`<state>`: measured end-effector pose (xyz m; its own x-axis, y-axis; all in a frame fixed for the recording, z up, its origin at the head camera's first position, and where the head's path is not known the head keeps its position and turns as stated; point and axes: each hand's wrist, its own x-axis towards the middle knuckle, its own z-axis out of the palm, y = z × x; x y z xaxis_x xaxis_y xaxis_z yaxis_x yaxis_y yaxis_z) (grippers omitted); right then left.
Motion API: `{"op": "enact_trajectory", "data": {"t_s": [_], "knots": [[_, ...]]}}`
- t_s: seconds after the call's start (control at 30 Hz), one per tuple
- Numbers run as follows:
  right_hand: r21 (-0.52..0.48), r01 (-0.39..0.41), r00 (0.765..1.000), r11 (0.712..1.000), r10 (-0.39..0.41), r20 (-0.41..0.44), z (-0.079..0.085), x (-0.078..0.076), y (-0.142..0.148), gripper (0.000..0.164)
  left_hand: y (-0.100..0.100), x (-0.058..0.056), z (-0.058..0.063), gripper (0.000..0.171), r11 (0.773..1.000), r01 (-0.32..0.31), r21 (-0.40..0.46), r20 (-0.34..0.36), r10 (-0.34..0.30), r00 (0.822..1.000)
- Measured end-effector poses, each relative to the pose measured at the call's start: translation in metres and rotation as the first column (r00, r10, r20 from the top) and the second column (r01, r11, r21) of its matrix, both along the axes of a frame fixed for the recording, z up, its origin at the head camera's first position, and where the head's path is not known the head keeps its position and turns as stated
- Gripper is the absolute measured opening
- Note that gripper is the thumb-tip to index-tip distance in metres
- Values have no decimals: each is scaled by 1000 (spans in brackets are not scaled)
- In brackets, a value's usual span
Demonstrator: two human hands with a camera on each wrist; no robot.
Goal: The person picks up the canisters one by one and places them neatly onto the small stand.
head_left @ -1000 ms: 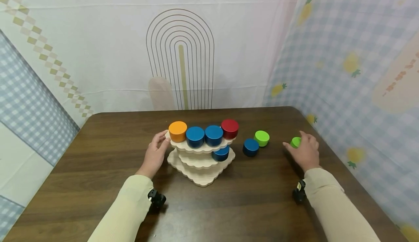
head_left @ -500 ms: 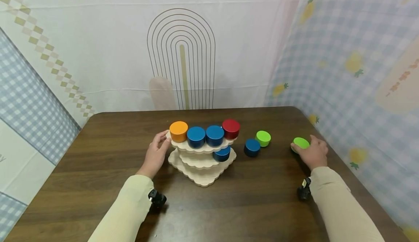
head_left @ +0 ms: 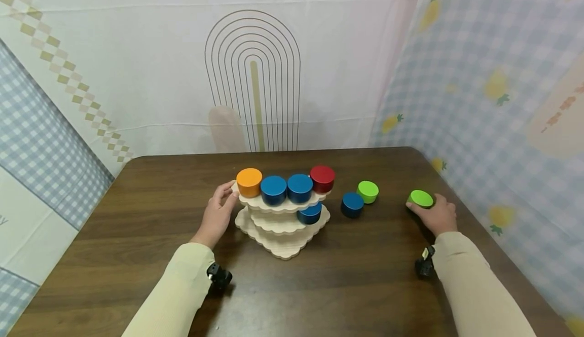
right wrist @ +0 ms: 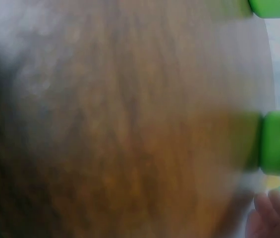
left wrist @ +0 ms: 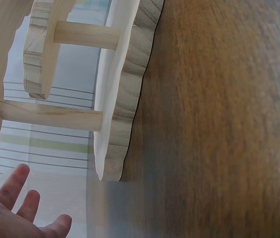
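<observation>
In the head view, my left hand (head_left: 215,216) pinches the left edge of the top tier of a pale wooden stand (head_left: 283,246) with scalloped tiers. In the left wrist view its other fingers (left wrist: 29,206) spread below that tier, clear of the stand's pegs; the thumb is out of sight there. An orange cylinder (head_left: 249,183), two blue cylinders (head_left: 274,190) and a red cylinder (head_left: 322,179) stand along the top tier. Another blue cylinder (head_left: 309,214) sits lower. At the right, my right hand (head_left: 439,215) grips a green cylinder (head_left: 421,198) on the tabletop between thumb and fingers.
Between the stand and my right hand, a loose blue cylinder (head_left: 352,205) and a second green cylinder (head_left: 367,191) stand close together on the brown wooden table (head_left: 301,296). Patterned cloth (head_left: 337,73) hangs behind the table and at its sides.
My right hand has moved slightly right with its fingers round the green cylinder, which shows more of its top now. The left hand stays at the stand; the other cylinders have not moved.
</observation>
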<state>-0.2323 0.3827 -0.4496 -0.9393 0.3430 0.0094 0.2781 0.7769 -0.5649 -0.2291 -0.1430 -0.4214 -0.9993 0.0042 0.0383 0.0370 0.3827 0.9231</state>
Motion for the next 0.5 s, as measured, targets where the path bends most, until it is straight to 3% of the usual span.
{"op": "enact_trajectory", "data": {"t_s": [0.23,0.5], "knots": [[-43,-2,999,999,1,-41,-3,-5,0,90,-1,1,1,51,1000,-8,6,-17,8,1000],[2,-25,997,1000,25,-78,-4,-3,0,73,0,0,0,49,1000,-4,3,-27,4,1000]]}}
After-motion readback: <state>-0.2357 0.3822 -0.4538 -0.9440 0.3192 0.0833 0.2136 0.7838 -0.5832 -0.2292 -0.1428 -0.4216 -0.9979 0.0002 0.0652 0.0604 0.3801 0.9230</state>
